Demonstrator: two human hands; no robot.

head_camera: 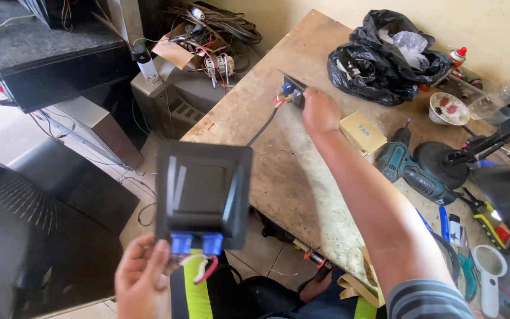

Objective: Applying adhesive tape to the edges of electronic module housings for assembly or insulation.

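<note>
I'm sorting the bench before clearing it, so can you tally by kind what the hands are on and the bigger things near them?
Black square panels with blue connectors: 2, one in the left hand at, one under the right hand at
Cordless drill: 1
Small cardboard box: 1
Black plastic bag: 1
Total: 5

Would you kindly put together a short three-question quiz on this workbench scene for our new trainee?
1. True or false: the left hand holds a black square panel with blue connectors.
2. What does the right hand rest on: A) the cordless drill, B) a small black part with wires, C) the cardboard box?
3. What lies at the wooden table's far end, beside the wall?

Key: 1 true; 2 B; 3 a black plastic bag.
</note>
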